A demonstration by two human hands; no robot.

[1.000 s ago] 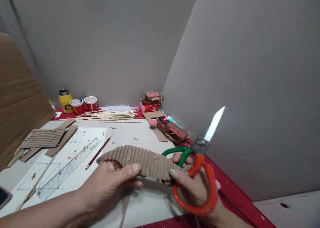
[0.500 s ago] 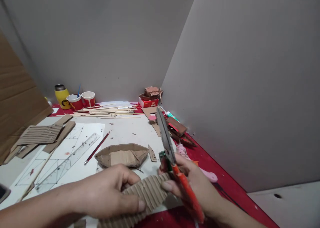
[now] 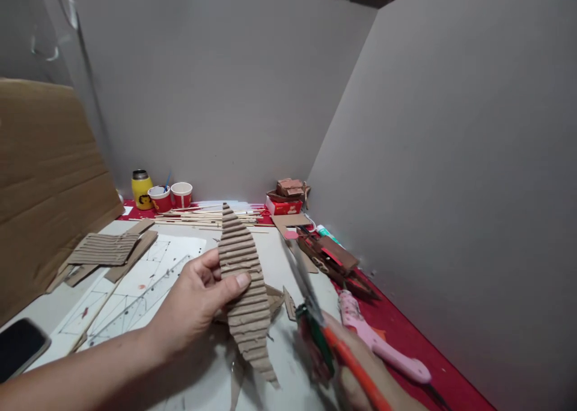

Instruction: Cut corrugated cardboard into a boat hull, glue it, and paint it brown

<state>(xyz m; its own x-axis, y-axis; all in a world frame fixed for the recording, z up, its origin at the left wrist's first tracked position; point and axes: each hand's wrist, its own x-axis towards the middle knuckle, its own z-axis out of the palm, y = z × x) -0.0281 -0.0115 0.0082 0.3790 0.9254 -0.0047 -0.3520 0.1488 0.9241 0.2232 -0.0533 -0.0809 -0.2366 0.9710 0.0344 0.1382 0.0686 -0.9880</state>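
Note:
A leaf-shaped piece of corrugated cardboard [image 3: 246,279] stands nearly upright in my left hand [image 3: 201,297], the thumb pressed on its ridged face and the fingers behind. Off to its right, my right hand [image 3: 356,363] is closed around scissors [image 3: 329,339] with orange and green handles. The blades point up and away, apart from the cardboard and blurred by motion. Behind the held piece, a cardboard boat hull [image 3: 274,300] is mostly hidden. A small pointed cardboard scrap [image 3: 289,303] lies beside the hull.
A pink glue gun [image 3: 383,345] lies at the right on red cloth, near brown boat models [image 3: 333,255]. Wooden sticks [image 3: 202,219], paper cups [image 3: 181,194] and a yellow bottle [image 3: 142,190] stand at the back. Left are a ruler [image 3: 139,297], cardboard strips [image 3: 106,249] and a phone [image 3: 22,348].
My left hand has raised the cardboard piece and turned it upright. My right hand has let go of the cardboard and moved down and right with the scissors. The view has shifted.

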